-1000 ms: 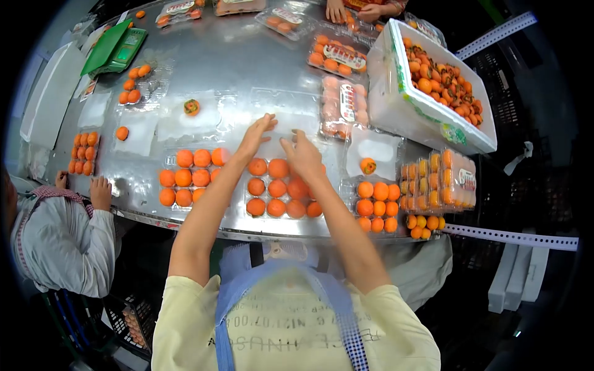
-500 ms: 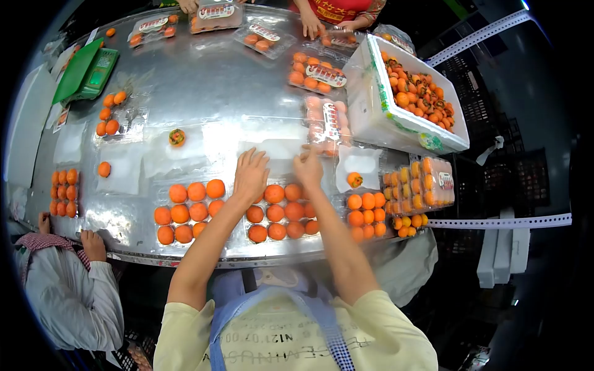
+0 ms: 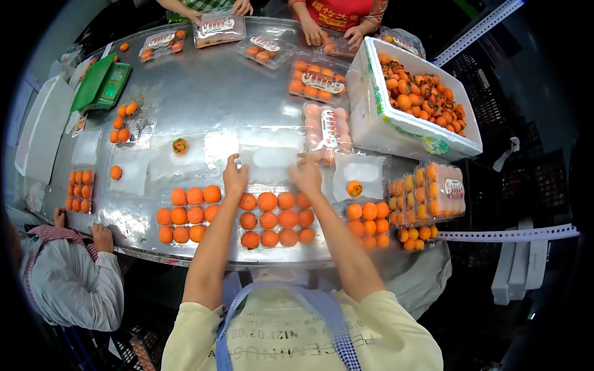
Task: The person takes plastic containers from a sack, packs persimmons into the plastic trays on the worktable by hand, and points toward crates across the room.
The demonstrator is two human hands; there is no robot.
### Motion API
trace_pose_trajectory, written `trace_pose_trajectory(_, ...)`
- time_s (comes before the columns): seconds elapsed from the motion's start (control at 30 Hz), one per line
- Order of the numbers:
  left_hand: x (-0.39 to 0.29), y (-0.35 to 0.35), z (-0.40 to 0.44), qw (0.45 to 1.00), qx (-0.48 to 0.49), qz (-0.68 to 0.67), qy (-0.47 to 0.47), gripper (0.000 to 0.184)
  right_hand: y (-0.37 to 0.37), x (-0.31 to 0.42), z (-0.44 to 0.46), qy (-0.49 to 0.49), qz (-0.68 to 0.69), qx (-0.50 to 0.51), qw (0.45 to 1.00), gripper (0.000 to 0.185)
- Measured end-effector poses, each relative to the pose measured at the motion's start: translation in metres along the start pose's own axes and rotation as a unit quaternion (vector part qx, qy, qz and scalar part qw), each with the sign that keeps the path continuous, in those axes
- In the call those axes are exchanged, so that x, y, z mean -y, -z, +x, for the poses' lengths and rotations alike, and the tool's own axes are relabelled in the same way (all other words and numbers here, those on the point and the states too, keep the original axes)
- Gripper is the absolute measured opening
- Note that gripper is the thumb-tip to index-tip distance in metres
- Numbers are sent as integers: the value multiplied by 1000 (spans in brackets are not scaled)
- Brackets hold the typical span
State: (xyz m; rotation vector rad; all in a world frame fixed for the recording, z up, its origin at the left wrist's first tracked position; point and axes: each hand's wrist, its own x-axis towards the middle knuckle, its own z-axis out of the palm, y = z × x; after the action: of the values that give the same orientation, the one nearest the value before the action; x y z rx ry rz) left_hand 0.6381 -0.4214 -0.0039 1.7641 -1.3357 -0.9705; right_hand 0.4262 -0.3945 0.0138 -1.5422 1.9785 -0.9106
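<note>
In the centre of the frame I see the left hand (image 3: 235,179) and the right hand (image 3: 307,177), each with thumb and fingers apart, at both sides of the clear lid (image 3: 272,136). I cannot tell if they touch it. The orange fruits (image 3: 268,201) sit in rows just below. If one side lifts first, I think the lid could twist and knock the fruits.

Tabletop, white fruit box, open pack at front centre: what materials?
Tabletop: probably stainless steel; smooth grey sheet, blurred reflections.
White fruit box: likely expanded polystyrene, matt; thick, pale walls.
Open pack: thin, clear, glossy plastic; see-through with glare. Exact polymer can't be told by look.
</note>
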Motion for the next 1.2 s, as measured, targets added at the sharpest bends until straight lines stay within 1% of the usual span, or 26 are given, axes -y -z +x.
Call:
trace_pose_trajectory(0.13, 14, 8, -5, 996, -44, 72, 4, 49, -14, -3, -4, 42, 45, 41, 997, 47)
trace_pose_trajectory(0.17, 32, 5, -1, 982, -122, 88, -112, 49, -19, -5, -3, 38, 48, 31, 998, 48)
trace_pose_trajectory(0.2, 46, -8, -1, 949, -195, 93, -228, 50, -25, -8, -1, 33, 46, 17, 998, 49)
trace_pose_trajectory(0.27, -32, 1, -33, 943, -183, 182, -210, 48, -24, -6, 4, 6, 74, 22, 997, 50)
trace_pose_trajectory(0.37, -40, -11, -39, 899, -45, 293, -322, 41, -14, -8, 10, 10, 67, 67, 995, 54)
trace_pose_trajectory(0.4, -35, -17, -38, 901, -19, 303, -309, 38, -7, -8, 11, 23, 49, 86, 995, 56)
trace_pose_trajectory(0.43, -27, -23, -37, 903, 7, 315, -294, 36, 13, -3, 6, 88, 0, 70, 994, 55)
trace_pose_trajectory(0.5, -19, -32, -33, 902, 41, 324, -282, 32, 84, 12, -9, 56, 143, 18, 988, 50)
trace_pose_trajectory(0.53, -17, -32, -33, 903, 51, 323, -279, 31, 146, 48, -25, -33, 39, -33, 998, 41)
trace_pose_trajectory(0.57, -11, -31, -35, 903, 62, 325, -273, 31, 175, 31, -38, -22, 150, -155, 976, 37)
trace_pose_trajectory(0.6, -7, -31, -37, 904, 62, 320, -276, 31, 212, 23, -44, 23, 124, -245, 961, 34)
trace_pose_trajectory(0.63, -6, -33, -37, 905, 58, 315, -280, 32, 251, 10, -54, 82, 29, -339, 937, 32)
trace_pose_trajectory(0.67, -5, -32, -35, 905, 49, 309, -287, 32, 282, -9, -59, 111, -83, -416, 899, 30)
trace_pose_trajectory(0.7, -4, -31, -34, 904, 51, 314, -284, 32, 306, -32, -64, 92, -143, -458, 873, 28)
trace_pose_trajectory(0.77, -4, -32, -34, 903, 57, 319, -281, 33, 321, -67, -86, -5, -34, -424, 905, 30)
trace_pose_trajectory(0.87, -4, -27, -30, 912, 102, 304, -254, 35, 284, -23, -112, 59, -10, -342, 938, 29)
trace_pose_trajectory(0.9, -5, -26, -28, 910, 107, 312, -249, 36, 260, -39, -114, 71, -2, -224, 972, 29)
trace_pose_trajectory(0.93, -7, -25, -28, 908, 113, 320, -244, 37, 234, -66, -111, 82, 6, -103, 991, 29)
trace_pose_trajectory(0.97, -9, -27, -30, 906, 119, 327, -239, 38, 214, -76, -105, 80, -101, -62, 990, 32)
trace_pose_trajectory(1.0, -9, -29, -33, 901, 109, 323, -267, 37, 198, -87, -98, 78, -208, -15, 975, 35)
trace_pose_trajectory(1.03, -8, -31, -32, 896, 99, 319, -294, 36, 179, -105, -95, 24, 40, -38, 998, 39)
trace_pose_trajectory(1.07, -4, -28, -32, 894, 76, 316, -308, 36, 158, -121, -86, -24, 284, -40, 958, 44)
trace_pose_trajectory(1.1, 1, -36, -21, 845, 137, 378, -352, 33, 138, -125, -76, -80, 516, -29, 852, 48)
trace_pose_trajectory(1.13, 5, -46, -16, 787, 201, 436, -387, 31, 166, -73, -88, -153, 818, 47, 552, 57)
trace_pose_trajectory(1.17, -4, -24, -23, 860, 114, 347, -356, 26, 144, -73, -57, -86, 880, 90, 458, 57)
trace_pose_trajectory(1.2, 2, -40, -23, 858, 132, 357, -345, 30, 136, -93, -51, -25, 929, 65, 364, 57)
